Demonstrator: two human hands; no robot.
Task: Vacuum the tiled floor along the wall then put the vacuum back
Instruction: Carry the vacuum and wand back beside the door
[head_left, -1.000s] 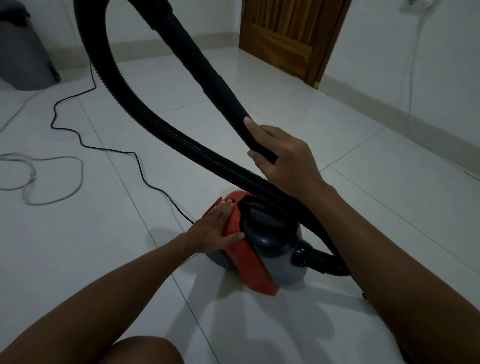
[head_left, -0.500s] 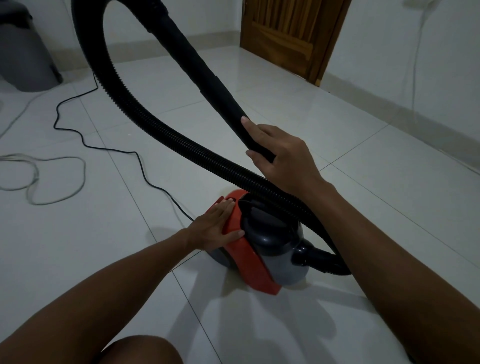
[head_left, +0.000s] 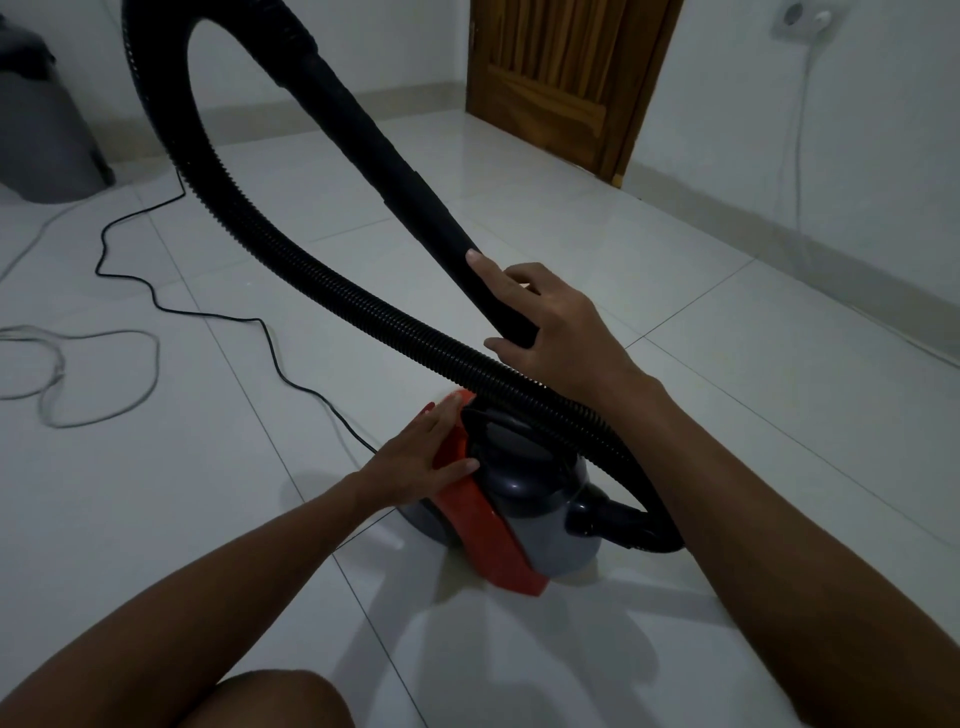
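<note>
While the person crouches low, a bare knee shows at the bottom edge and both forearms reach forward over the tiled floor. Nearest the body, the vacuum, a small red and grey canister, stands on the floor between the arms. The left hand lies flat on its red top, fingers straight, pressing or steadying rather than gripping; whether a switch sits under it I cannot tell. Just beyond and above the canister, the right hand has its grip wrapped round the lower end of the black wand, thumb along the tube.

The relation that matters: the wand's long axis runs from the right hand up and away to the left, out of the top of the view, and its nozzle end points back toward the person. The ribbed hose loops from the top down under the right wrist to the canister's front port. The right-hand wall with its skirting lies well apart, on the right hand's side, so that hand looks better placed to swing the wand there.

Farther off, a black cord and a grey cable trail across the tiles on the left. At the back stand a wooden door, a wall socket, and a grey bin.
</note>
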